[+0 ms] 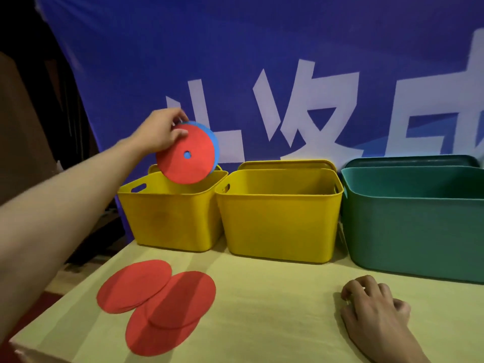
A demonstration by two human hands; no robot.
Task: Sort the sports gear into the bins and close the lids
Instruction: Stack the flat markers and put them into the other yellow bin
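Red disc (187, 159) with blue disc (212, 138) behind. Three red discs (157, 302) on pale yellow tabletop (275, 310). Two yellow bins (280, 221), one green bin (416, 231). Blue banner (262, 61), white characters.

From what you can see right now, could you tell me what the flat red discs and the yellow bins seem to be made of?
The red discs on the table look like thin, matte rubber or foam: they lie flat and overlap without glare. The held red disc keeps its shape in the left hand. The yellow bins look like moulded plastic with a dull sheen and cut-out handles.
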